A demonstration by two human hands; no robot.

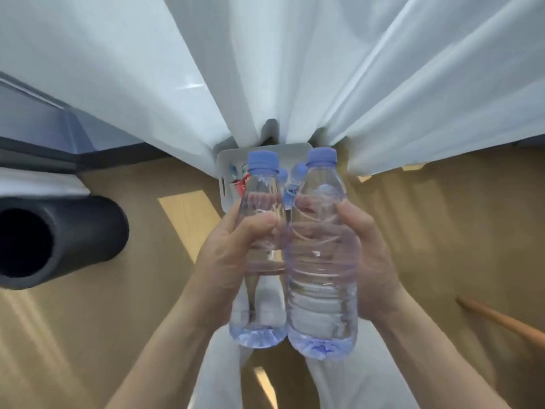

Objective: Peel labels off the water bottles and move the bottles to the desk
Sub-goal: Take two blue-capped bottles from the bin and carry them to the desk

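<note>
Black cylinder (pixel 59 240), open end toward the camera, lies on the wooden floor (pixel 118 335) at far left. At centre the left hand (pixel 233 255) is wrapped round the left bottle (pixel 261 314), thumb across its waist. Touching it, the right bottle (pixel 321 290) is gripped in the same way by the right hand (pixel 368 261). Both are held upright, side by side and well above the floor, over the person's white trousers (pixel 218 379). The hold reads as a carrying grip, one bottle per hand, so that two travel at once.

Both held bottles are clear, full, blue-capped and bare of labels, so peeling seems done for this pair and the move is the step in hand. No desk is in view.

Behind them a white basket (pixel 224 160) sits on the floor under the white curtain (pixel 265 69) and holds further blue-capped bottles. One of them bears a red-and-white label (pixel 243 183), whose print is too small to read. A wooden stick (pixel 501 320) crosses the lower right.
</note>
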